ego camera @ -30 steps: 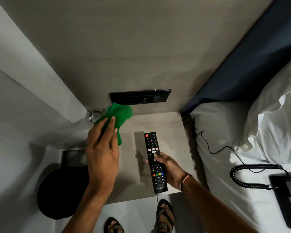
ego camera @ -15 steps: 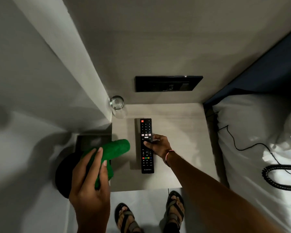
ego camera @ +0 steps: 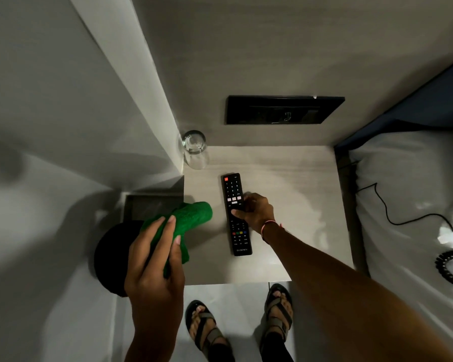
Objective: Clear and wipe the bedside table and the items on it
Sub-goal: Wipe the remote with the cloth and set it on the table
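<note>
A black remote control point(ego camera: 236, 215) lies lengthwise on the pale bedside table point(ego camera: 293, 194) at the centre of the frame, its red power button at the far end and coloured buttons toward the near edge. The person's right hand point(ego camera: 255, 211) rests on the remote's right side, thumb across the keypad and fingers curled round its edge, closed on it while it lies flat on the tabletop; a thin red band circles the wrist. Left of centre, the left hand point(ego camera: 154, 259) clutches a bunched green cloth point(ego camera: 187, 223), fingers wrapped over it, the cloth's free end poking out above the table's left edge and not clearly touching the surface. A clear drinking glass point(ego camera: 194, 148) stands upright in the table's far left corner, against the wall, well apart from the remote. Above it, in the upper middle of the frame, a black switch panel point(ego camera: 283, 110) is set into the wall. At lower left a dark round bin point(ego camera: 110, 259) sits on the floor beside the table, partly hidden by the left hand. On the right, white bedding point(ego camera: 408, 205) carries a thin black cable point(ego camera: 403, 222) and, at the frame's edge, a coiled phone cord point(ego camera: 449, 267). Sandalled feet point(ego camera: 277, 307) show at the bottom.
</note>
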Motion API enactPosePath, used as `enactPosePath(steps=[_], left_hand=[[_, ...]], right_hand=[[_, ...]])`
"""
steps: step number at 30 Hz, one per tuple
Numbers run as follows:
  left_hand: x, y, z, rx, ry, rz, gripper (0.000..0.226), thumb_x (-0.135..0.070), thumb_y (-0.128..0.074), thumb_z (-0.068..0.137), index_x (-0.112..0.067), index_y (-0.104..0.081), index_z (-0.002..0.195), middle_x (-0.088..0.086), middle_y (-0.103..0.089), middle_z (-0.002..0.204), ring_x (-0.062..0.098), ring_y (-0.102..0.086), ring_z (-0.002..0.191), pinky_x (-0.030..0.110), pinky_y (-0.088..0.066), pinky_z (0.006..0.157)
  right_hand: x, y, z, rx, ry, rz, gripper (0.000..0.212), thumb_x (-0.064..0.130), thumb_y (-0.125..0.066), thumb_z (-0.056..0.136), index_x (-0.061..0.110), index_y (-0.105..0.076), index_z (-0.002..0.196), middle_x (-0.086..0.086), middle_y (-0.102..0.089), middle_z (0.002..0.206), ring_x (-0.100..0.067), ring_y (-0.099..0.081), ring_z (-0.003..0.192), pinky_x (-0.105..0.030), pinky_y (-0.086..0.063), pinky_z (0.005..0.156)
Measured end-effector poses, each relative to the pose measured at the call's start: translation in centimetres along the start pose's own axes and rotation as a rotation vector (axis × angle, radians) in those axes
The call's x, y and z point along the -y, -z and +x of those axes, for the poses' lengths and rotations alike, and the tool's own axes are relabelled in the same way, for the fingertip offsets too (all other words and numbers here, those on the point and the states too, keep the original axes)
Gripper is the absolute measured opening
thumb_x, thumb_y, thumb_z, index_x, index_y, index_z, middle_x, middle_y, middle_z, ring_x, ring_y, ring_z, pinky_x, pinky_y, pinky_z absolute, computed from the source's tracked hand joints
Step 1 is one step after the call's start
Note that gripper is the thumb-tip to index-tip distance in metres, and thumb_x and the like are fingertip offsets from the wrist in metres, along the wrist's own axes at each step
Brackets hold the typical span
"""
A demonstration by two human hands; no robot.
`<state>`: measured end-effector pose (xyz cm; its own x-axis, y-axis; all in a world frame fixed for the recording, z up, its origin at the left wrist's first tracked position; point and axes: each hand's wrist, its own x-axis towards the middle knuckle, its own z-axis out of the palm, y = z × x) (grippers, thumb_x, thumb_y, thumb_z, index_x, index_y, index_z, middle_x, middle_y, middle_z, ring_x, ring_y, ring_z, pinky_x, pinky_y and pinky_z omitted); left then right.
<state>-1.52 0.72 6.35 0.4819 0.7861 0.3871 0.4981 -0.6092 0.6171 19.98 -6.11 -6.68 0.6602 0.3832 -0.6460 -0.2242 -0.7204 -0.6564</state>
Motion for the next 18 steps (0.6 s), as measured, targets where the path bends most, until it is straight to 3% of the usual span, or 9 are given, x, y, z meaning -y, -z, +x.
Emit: enactPosePath(steps=[5,8,10,12,14,16,18], left_hand=[[-0.5,-0.2,0.3,0.007,-0.004,-0.005,0.028,-0.008,-0.058,0.097,0.001,-0.069,0.12,0.016,-0.066,0.125,0.027,-0.063,0.109,0.023,-0.039,0.109],[-0.9,-0.1,0.7,0.002,-0.03,-0.007,0.027,-0.006,-0.06,0.095,0.003,-0.069,0.119,0.017,-0.066,0.123,0.026,-0.063,0.108,0.021,-0.039,0.109],[-1.2,-0.1,0.9,0.002,-0.055,-0.011,0.027,-0.003,-0.061,0.093,0.004,-0.069,0.118,0.018,-0.067,0.122,0.024,-0.063,0.108,0.021,-0.039,0.108],[-1.7,-0.2,0.9,0.008,-0.058,-0.023,0.027,-0.002,-0.062,0.093,0.004,-0.069,0.119,0.018,-0.066,0.122,0.024,-0.063,0.109,0.023,-0.041,0.108],[-2.3,-0.3,0.8,0.02,-0.048,-0.045,0.028,-0.002,-0.062,0.094,0.004,-0.068,0.12,0.018,-0.065,0.124,0.025,-0.063,0.112,0.023,-0.041,0.109],[-2.8,-0.6,0.6,0.042,-0.055,-0.068,0.028,-0.002,-0.062,0.094,0.003,-0.068,0.121,0.018,-0.065,0.124,0.026,-0.061,0.114,0.021,-0.039,0.11],[-3.4,-0.7,0.3,0.074,-0.089,-0.085,0.03,-0.002,-0.062,0.093,0.002,-0.068,0.122,0.017,-0.064,0.126,0.026,-0.06,0.117,0.023,-0.038,0.111]], right_hand=[[-0.5,-0.5,-0.5,-0.044,-0.001,-0.074,0.048,0.014,-0.087,0.071,0.014,-0.062,0.112,0.0,-0.068,0.096,-0.018,-0.065,0.094,-0.022,-0.049,0.087],[-0.3,-0.2,-1.0,-0.12,0.047,-0.198,0.05,0.021,-0.085,0.073,0.01,-0.062,0.116,-0.008,-0.064,0.11,-0.024,-0.06,0.1,-0.034,-0.051,0.095],[0.2,0.3,-1.5,-0.21,0.131,-0.249,0.039,0.03,-0.081,0.079,0.007,-0.064,0.106,-0.012,-0.063,0.106,-0.026,-0.06,0.097,-0.039,-0.053,0.09],[1.0,0.8,-2.2,-0.174,0.164,-0.134,0.038,0.043,-0.075,0.083,0.007,-0.067,0.082,-0.008,-0.068,0.083,-0.018,-0.062,0.075,-0.038,-0.055,0.08],[2.7,1.4,-3.0,0.093,-0.041,0.139,0.059,0.064,-0.068,0.078,0.005,-0.071,0.076,-0.009,-0.072,0.074,-0.016,-0.064,0.06,-0.038,-0.058,0.073],[4.5,1.9,-3.9,0.506,-0.301,0.363,0.083,0.082,-0.056,0.072,0.004,-0.073,0.092,-0.016,-0.075,0.089,-0.022,-0.074,0.075,-0.034,-0.06,0.07],[5.9,2.0,-4.8,0.74,-0.367,0.493,0.083,0.08,-0.058,0.073,0.005,-0.069,0.107,-0.019,-0.075,0.1,-0.028,-0.074,0.093,-0.036,-0.061,0.077]])
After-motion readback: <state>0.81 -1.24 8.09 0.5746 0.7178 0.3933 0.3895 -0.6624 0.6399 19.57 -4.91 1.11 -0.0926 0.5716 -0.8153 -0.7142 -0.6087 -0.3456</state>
